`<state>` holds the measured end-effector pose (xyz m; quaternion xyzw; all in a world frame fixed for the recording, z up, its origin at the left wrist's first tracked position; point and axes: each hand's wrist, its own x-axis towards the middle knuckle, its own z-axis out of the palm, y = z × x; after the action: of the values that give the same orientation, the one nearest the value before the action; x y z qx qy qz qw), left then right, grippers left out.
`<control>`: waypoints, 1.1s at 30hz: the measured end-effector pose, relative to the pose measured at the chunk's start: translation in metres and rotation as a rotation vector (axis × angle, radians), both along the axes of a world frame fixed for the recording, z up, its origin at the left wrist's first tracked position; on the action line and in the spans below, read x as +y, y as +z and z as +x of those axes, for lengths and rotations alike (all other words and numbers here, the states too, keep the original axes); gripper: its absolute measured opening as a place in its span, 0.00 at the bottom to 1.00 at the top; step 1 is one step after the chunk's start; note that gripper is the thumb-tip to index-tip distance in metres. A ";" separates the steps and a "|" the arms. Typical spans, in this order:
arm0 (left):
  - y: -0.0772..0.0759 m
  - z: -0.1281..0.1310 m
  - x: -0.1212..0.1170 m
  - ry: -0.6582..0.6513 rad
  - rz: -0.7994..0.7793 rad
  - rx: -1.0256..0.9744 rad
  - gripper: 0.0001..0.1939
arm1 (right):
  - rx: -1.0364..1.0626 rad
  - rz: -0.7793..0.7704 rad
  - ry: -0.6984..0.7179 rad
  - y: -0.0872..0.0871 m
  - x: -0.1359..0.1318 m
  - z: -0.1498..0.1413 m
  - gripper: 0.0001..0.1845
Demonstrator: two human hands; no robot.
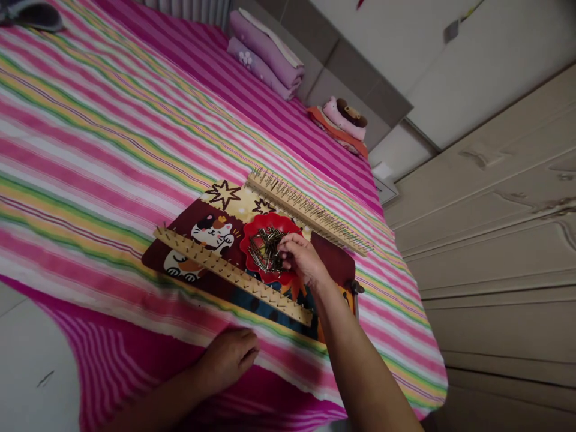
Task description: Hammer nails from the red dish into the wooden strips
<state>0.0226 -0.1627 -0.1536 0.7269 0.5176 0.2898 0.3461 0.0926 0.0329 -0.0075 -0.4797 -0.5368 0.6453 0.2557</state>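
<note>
My right hand (299,258) reaches over a red scalloped bowl (246,252) with its fingertips pinched together at a heap of thin metal nails (265,251). Whatever lies between the fingertips is too small to make out. Curled at the bed's near edge is my left hand (229,357), and its palm is hidden. In front of the bowl lies a wooden strip (234,275) with nails standing in it in spaced rows. Behind the bowl is a second wooden strip (310,219), more densely set with upright nails. Both strips rest on a cat-patterned board (180,234).
A striped sheet (112,156) covers the bed under the board. Folded lilac bedding (267,54) and a small pile with a pink cushion (342,120) sit at the far side. Pale carved cabinet fronts (495,240) stand on the right. A dark object (31,15) lies at top left.
</note>
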 end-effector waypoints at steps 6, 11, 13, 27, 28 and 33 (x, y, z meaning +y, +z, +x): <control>0.009 -0.002 -0.001 0.016 -0.111 -0.129 0.06 | -0.114 0.333 -0.089 0.007 -0.015 0.024 0.06; 0.046 -0.007 -0.001 0.047 -0.371 -0.492 0.05 | -0.090 0.591 -0.168 0.003 -0.036 0.040 0.07; 0.062 -0.009 0.001 0.084 -0.425 -0.567 0.07 | -0.115 0.623 -0.183 0.000 -0.040 0.042 0.08; 0.112 -0.008 -0.005 0.393 -0.781 -1.515 0.13 | -0.159 1.062 0.157 -0.006 -0.174 0.067 0.15; 0.109 -0.006 -0.009 0.396 -0.833 -1.534 0.12 | -0.154 1.045 0.125 -0.011 -0.181 0.068 0.16; 0.104 -0.005 -0.017 0.516 -0.920 -1.543 0.08 | -0.283 1.018 0.152 -0.023 -0.189 0.097 0.19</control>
<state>0.0181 -0.1797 -0.0494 -0.0124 0.3540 0.5268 0.7727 0.1893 -0.1564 -0.0310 -0.3371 -0.8445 0.2489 0.3335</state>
